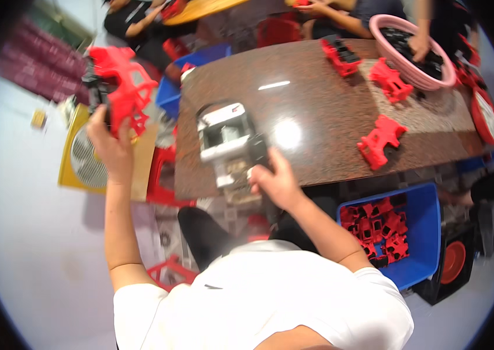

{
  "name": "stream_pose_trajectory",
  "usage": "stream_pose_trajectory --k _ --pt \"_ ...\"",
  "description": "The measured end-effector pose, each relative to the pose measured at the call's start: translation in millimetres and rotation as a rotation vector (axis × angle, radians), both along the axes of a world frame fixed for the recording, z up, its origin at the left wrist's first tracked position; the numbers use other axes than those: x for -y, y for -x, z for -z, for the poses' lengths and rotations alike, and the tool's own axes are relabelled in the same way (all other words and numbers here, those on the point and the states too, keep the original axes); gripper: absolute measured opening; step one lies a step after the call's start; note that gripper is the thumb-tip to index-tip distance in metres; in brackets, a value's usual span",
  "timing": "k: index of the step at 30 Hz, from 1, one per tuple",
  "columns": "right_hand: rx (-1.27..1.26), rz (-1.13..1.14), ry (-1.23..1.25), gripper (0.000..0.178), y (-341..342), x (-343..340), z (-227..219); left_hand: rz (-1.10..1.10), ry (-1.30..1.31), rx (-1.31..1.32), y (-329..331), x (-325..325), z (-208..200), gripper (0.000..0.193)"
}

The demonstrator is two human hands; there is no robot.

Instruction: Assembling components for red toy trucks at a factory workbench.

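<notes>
Raised at the left, above the table's left end, my left hand [107,140] is closed on a red plastic toy vehicle body [123,79] with black parts along its left side. My right hand [276,181] is at the near edge of the table, its fingers closed around a black blocky object [257,149] whose kind is unclear. Just left of that object, a white-and-black device [223,137] with an open top stands on the brown stone-patterned table [294,93]. Blur hides the detail of its lower part.
Several red toy bodies [382,141] lie on the table's right side. A pink basket [402,61] of black parts has another person's hand in it. A blue bin [428,233] of red parts stands below right; a yellow fan [80,149] is at left. Other people sit beyond the table.
</notes>
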State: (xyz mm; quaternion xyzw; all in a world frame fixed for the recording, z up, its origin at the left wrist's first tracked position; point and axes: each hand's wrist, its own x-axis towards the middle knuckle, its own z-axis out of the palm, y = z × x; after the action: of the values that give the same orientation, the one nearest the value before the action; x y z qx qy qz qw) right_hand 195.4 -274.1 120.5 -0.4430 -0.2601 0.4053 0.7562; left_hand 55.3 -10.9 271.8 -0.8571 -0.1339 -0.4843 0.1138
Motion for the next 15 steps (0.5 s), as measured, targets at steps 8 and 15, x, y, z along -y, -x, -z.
stream_pose_trajectory --k 8,15 --pt "-0.045 0.102 -0.214 0.047 -9 3 -31 -0.087 0.213 -0.636 74 -7 163 0.052" --pt "0.115 0.286 -0.284 0.058 1 -8 -59 -0.004 0.098 -0.593 5 -69 210 0.063"
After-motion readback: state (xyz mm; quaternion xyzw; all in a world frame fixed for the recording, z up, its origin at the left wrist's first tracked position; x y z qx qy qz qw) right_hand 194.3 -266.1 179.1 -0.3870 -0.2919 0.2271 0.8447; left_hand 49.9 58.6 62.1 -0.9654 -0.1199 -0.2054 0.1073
